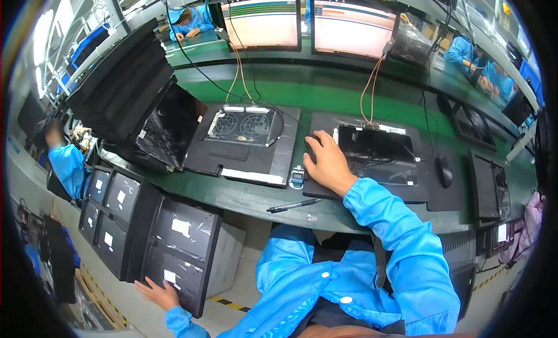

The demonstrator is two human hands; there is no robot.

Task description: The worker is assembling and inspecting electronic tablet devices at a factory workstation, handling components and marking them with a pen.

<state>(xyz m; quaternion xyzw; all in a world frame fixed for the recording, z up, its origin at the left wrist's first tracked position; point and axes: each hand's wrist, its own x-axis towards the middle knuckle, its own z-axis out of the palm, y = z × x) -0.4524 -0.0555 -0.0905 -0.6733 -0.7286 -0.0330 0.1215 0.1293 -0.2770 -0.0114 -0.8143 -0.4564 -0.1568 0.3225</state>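
Observation:
My left hand (158,294) is low on the left, fingers apart, at the near corner of a black tray (210,262) that holds dark panels in clear wrap with white labels. Whether it bears on the tray I cannot tell. On the bench, my right hand (330,164) lies with fingers spread over the left part of a black foam pad (325,189). Just right of it, a dark flat screen panel (375,149) lies on that pad, with a cable at its top edge. A small blue-and-white device (296,177) and a black pen (293,206) are near this hand.
A second foam pad (200,155) carries a panel with two round patterns (241,125). Stacked black trays (122,82) rise at the left, with a glossy screen (170,125) leaning there. A mouse (444,171) lies right. Two monitors (261,24) stand behind; other people work beyond.

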